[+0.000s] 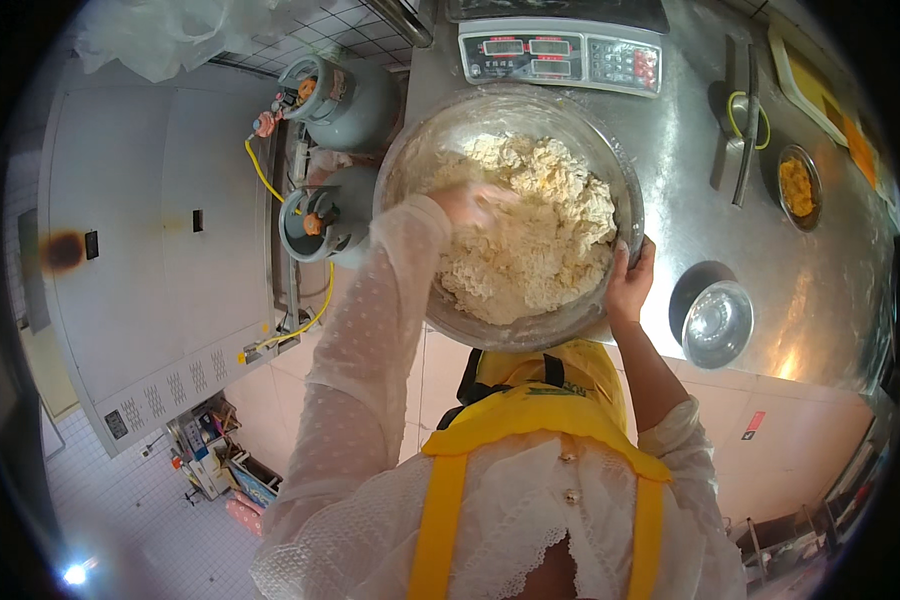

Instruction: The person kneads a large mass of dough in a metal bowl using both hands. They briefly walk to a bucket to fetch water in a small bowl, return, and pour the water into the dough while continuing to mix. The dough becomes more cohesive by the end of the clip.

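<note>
A large metal mixing bowl stands at the near left edge of the steel table, below the scale. Shaggy, floury dough fills much of it, lumpier at the far right side. My left hand is inside the bowl, over the left part of the dough, blurred by motion; how its fingers are set and whether they hold dough cannot be made out. On the bowl's right rim, my right hand grips with the thumb at the inner side and the fingers outside.
A digital scale sits behind the bowl. Rightward on the steel table are a small metal bowl, a bowl of orange-yellow food and a dark bar. Gas cylinders and a metal cabinet stand left.
</note>
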Tool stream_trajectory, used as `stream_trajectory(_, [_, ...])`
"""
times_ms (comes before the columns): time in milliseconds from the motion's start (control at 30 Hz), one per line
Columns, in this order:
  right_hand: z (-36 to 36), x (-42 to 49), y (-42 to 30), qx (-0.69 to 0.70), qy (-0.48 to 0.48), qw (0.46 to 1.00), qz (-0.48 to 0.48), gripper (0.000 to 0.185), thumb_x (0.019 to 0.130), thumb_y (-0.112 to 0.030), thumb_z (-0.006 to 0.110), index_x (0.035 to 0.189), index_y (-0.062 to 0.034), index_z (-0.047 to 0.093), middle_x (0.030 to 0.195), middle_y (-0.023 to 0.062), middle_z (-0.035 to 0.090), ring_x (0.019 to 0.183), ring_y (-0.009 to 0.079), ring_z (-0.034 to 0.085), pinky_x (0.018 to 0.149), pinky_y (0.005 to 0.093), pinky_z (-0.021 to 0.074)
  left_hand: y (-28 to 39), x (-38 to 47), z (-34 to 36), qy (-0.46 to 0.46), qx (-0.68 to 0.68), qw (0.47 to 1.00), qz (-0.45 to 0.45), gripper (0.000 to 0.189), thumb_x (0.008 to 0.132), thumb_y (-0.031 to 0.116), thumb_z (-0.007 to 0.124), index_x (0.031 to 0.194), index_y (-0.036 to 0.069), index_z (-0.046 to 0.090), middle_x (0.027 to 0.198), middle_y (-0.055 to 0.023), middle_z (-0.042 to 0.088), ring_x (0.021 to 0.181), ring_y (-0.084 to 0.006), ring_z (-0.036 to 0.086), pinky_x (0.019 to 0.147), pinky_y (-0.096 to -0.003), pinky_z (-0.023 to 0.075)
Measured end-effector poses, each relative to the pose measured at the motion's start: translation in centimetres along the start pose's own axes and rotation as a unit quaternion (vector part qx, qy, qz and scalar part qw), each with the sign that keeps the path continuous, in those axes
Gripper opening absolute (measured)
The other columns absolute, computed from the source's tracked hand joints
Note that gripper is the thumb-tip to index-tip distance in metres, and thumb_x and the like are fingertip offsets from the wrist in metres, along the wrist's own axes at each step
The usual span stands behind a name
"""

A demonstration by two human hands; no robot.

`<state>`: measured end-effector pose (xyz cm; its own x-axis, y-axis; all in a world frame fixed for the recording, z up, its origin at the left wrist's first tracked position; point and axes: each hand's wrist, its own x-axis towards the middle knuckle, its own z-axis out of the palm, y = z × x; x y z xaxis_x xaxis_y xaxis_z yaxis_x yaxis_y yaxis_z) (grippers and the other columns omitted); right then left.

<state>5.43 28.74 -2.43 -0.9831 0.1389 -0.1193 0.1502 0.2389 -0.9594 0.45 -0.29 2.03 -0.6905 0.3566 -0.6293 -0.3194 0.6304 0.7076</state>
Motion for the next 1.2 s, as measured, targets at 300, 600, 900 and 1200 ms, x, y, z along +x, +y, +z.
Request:
stream_trajectory(300, [0.2,-0.2,-1.1,0.011,-0.008,1.0,-0.003,0.024,0.092,-0.008,0.048,0.112,0.0036,0.044,0.094,0.0089,0.054,0.084,0.0142,0.05,0.08,0.0256,0.0409,2.9,7.8,-0.1,0.18,0.014,0.976,-0.12,0.059,0.083,0.053,0.054,0.123,0.01,0.053,0.124,-0.0143,0.053,0.115,-0.0266,0.049,0.097,-0.0365,0.0374])
stream_trajectory(600, [0.2,-0.2,-0.7,0.019,-0.005,1.0,0.022,0.024,0.091,-0.011,0.05,0.11,0.0023,0.046,0.094,0.0082,0.054,0.084,0.0128,0.049,0.077,0.0251,0.0413,2.0,-0.9,7.0,0.033,0.22,0.975,0.002,0.061,0.077,0.02,0.066,0.132,0.013,0.042,0.138,-0.0271,0.03,0.105,-0.0336,0.055,0.088,-0.04,0.0464])
stream_trajectory(900, [0.0,-0.4,0.0,-0.056,-0.006,0.998,0.035,0.023,0.09,-0.014,0.052,0.108,-0.0013,0.047,0.09,0.005,0.055,0.08,0.0112,0.051,0.075,0.0252,0.0423,-2.0,4.3,7.9,0.09,0.411,0.902,-0.099,0.061,0.077,0.002,0.053,0.135,0.004,0.034,0.136,-0.0367,0.022,0.071,-0.0355,0.063,0.064,-0.0395,0.0527])
stream_trajectory(1200, [0.2,-0.4,-0.8,0.016,-0.034,0.998,0.042,0.023,0.092,-0.012,0.049,0.11,0.0012,0.045,0.091,0.0068,0.053,0.081,0.013,0.049,0.075,0.0268,0.0417,-3.5,7.1,5.6,0.252,0.209,0.94,-0.096,0.048,0.08,0.004,0.052,0.128,0.002,0.045,0.12,-0.0249,0.05,0.091,-0.0384,0.059,0.077,-0.042,0.0505])
